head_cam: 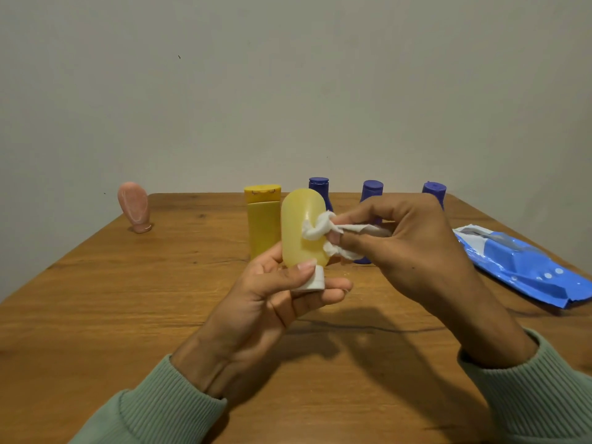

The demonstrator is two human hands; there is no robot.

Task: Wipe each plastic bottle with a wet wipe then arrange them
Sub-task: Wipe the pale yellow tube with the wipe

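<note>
Yellow bottle (301,229) stands cap-down, pinched by the raised left hand (282,293); right hand (407,238) beside it presses a gripped wet wipe (317,229) against its side

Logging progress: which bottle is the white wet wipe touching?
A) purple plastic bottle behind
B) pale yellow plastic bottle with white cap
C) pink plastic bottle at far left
B: the right hand holds the white wet wipe against the pale yellow plastic bottle in the left hand.

Pale yellow bottle (299,229) cap-down, white wipe (315,230) against its side, mustard bottle (262,219) and 3 purple bottles (318,187) behind
</note>
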